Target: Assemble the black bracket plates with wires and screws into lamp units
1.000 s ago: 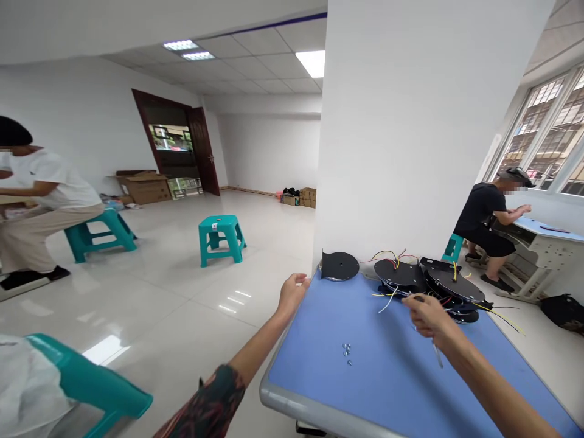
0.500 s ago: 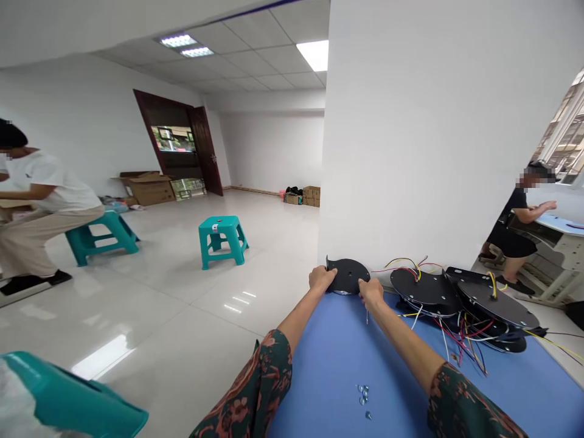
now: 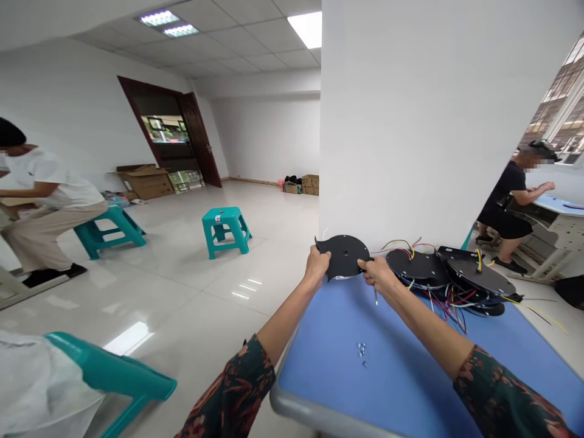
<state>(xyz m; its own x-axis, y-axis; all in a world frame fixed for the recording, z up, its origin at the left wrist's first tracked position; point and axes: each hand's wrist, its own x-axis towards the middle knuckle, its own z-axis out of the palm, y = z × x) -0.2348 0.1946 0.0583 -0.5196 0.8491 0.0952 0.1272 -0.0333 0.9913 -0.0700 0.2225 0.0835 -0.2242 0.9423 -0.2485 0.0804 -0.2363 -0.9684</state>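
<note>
A flat black round plate (image 3: 345, 258) with a small centre hole and a bent edge is held up over the far end of the blue table (image 3: 333, 340). My left hand (image 3: 317, 266) grips its left edge, fingers closed. On the right edge my right hand (image 3: 376, 272) pinches it between thumb and fingers. A short wire end hangs below my right hand. Several small shiny screws (image 3: 361, 350) lie on the table nearer me. Right of my right hand sit stacked black plate assemblies (image 3: 483, 277) with red, yellow and white wires.
A white wall (image 3: 410, 121) rises directly behind the table. One teal stool (image 3: 225, 231) stands on the floor to the left; another teal stool (image 3: 123, 371) is at lower left. A seated person (image 3: 55, 194) is at far left, and another person (image 3: 511, 194) works at a desk on the right.
Both hands have raised the black plate slightly, and its face is turned more toward me. The view has shifted, so the table's front edge now shows.
</note>
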